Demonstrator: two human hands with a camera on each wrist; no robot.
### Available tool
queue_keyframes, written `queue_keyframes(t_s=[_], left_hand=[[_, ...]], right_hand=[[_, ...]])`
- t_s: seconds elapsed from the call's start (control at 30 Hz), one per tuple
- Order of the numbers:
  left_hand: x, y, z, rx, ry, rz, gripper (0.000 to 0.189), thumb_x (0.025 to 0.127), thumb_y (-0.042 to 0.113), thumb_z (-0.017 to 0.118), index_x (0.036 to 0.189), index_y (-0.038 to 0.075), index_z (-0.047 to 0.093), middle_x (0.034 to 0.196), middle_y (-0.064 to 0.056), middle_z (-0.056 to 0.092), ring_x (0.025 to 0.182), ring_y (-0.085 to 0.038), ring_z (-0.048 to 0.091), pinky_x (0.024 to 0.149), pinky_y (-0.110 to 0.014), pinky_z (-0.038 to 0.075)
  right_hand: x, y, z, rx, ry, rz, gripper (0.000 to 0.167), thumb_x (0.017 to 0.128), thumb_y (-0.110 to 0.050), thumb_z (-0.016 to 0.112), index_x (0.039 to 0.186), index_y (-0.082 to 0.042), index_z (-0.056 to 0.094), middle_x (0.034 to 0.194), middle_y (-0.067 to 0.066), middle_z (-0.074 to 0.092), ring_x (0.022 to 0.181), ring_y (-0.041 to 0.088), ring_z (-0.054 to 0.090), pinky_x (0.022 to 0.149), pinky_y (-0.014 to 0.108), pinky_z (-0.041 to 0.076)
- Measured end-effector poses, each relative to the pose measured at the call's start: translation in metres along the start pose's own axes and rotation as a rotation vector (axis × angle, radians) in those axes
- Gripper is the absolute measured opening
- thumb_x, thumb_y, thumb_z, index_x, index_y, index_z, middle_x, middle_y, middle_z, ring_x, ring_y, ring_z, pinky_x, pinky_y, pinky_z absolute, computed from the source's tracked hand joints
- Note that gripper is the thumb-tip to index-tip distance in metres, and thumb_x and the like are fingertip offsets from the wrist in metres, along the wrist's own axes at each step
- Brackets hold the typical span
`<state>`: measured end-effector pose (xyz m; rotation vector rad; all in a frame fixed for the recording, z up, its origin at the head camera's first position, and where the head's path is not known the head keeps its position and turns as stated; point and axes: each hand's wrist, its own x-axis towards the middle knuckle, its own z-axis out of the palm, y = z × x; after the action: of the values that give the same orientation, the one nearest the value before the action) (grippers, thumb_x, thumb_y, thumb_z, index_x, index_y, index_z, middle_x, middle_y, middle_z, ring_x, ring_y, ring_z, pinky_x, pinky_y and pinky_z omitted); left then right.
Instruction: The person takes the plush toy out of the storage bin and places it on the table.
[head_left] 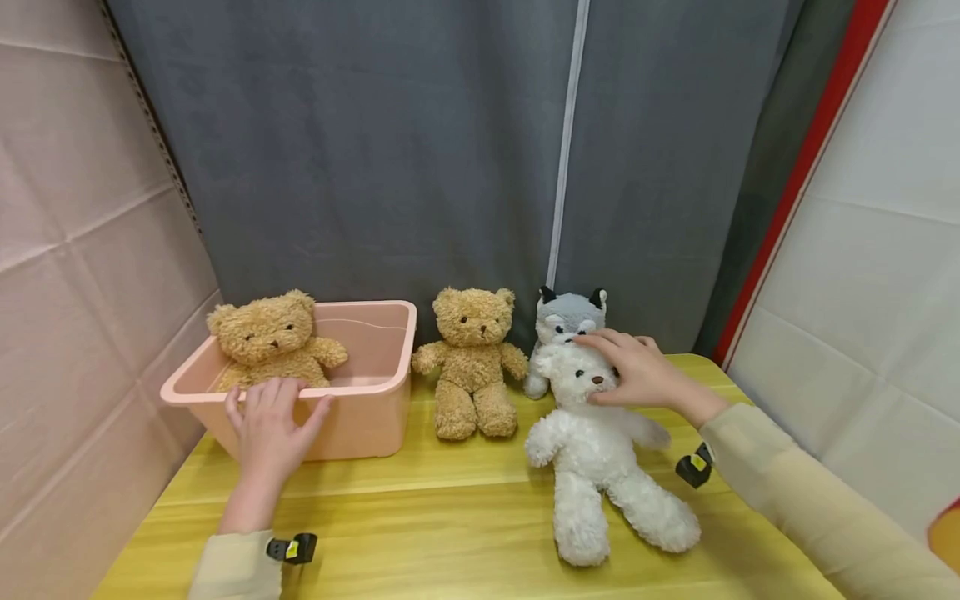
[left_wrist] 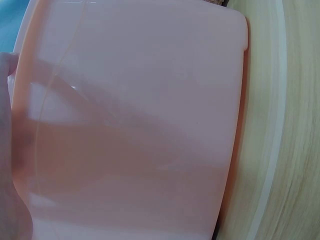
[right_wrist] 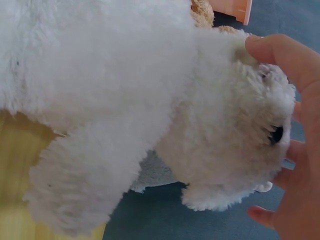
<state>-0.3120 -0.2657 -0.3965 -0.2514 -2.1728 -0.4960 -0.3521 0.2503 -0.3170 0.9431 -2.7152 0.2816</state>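
In the head view my left hand [head_left: 272,425] holds the front rim of a pink plastic bin [head_left: 390,400], its fingers over the edge and thumb spread to the right. The left wrist view shows the bin's smooth outer wall [left_wrist: 140,110]. A curly brown teddy bear [head_left: 266,333] sits inside, at the left end. My right hand [head_left: 637,371] grips the head of a white plush bear [head_left: 592,450], thumb by its muzzle and fingers over the top. In the right wrist view the white bear's head [right_wrist: 225,115] lies between thumb and fingers.
A second brown teddy bear [head_left: 474,367] sits right of the bin. Behind the white bear is a grey and white plush husky [head_left: 570,312], partly covered. The yellow wood-grain table [head_left: 420,525] backs onto a grey curtain [head_left: 360,150], with white sheeting [head_left: 885,250] at the right.
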Motion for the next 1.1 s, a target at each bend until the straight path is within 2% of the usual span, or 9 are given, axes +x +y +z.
queue_keyframes(t_s=[0.3, 0.5, 0.67, 0.83, 1.1], left_hand=[[-0.001, -0.001, -0.001, 0.002, -0.013, -0.014, 0.046, 0.087, 0.048, 0.062, 0.1, 0.003, 0.058, 0.096, -0.016, 0.056, 0.099, -0.04, 0.043, 0.107, -0.06, 0.004], [0.0, -0.002, -0.001, 0.002, -0.015, -0.014, 0.045, 0.087, 0.047, 0.063, 0.1, 0.004, 0.058, 0.096, -0.015, 0.056, 0.099, -0.04, 0.044, 0.106, -0.06, 0.004], [-0.001, -0.001, -0.001, 0.003, -0.025, -0.015, 0.044, 0.086, 0.045, 0.064, 0.1, 0.004, 0.058, 0.097, -0.016, 0.057, 0.1, -0.04, 0.043, 0.108, -0.058, 0.002], [-0.003, -0.001, -0.002, 0.008, -0.025, -0.022, 0.043, 0.086, 0.043, 0.065, 0.101, 0.004, 0.059, 0.097, -0.016, 0.057, 0.1, -0.04, 0.043, 0.107, -0.059, 0.002], [-0.001, 0.0, 0.0, 0.011, -0.022, -0.014, 0.042, 0.086, 0.043, 0.065, 0.1, 0.004, 0.058, 0.095, -0.015, 0.056, 0.101, -0.04, 0.044, 0.107, -0.06, 0.003]], right_hand=[[0.005, -0.004, -0.013, -0.011, -0.022, 0.001, 0.081, 0.081, -0.049, 0.072, 0.146, -0.013, 0.04, 0.146, 0.015, 0.04, 0.131, 0.036, 0.039, 0.093, 0.065, 0.026], [0.006, -0.007, -0.013, -0.007, -0.057, 0.039, 0.088, 0.078, -0.062, 0.069, 0.148, -0.016, 0.039, 0.147, 0.015, 0.039, 0.13, 0.036, 0.041, 0.092, 0.064, 0.026], [0.008, -0.008, -0.013, -0.025, -0.027, 0.03, 0.09, 0.076, -0.067, 0.068, 0.146, -0.016, 0.042, 0.145, 0.014, 0.042, 0.13, 0.035, 0.041, 0.093, 0.064, 0.026], [0.029, -0.017, -0.028, -0.047, -0.006, -0.003, 0.087, 0.078, -0.067, 0.066, 0.146, -0.018, 0.042, 0.145, 0.012, 0.043, 0.13, 0.033, 0.042, 0.097, 0.063, 0.025], [0.085, -0.05, -0.061, -0.051, 0.027, -0.073, 0.083, 0.08, -0.062, 0.067, 0.148, -0.026, 0.037, 0.148, 0.008, 0.037, 0.131, 0.027, 0.041, 0.103, 0.058, 0.022]])
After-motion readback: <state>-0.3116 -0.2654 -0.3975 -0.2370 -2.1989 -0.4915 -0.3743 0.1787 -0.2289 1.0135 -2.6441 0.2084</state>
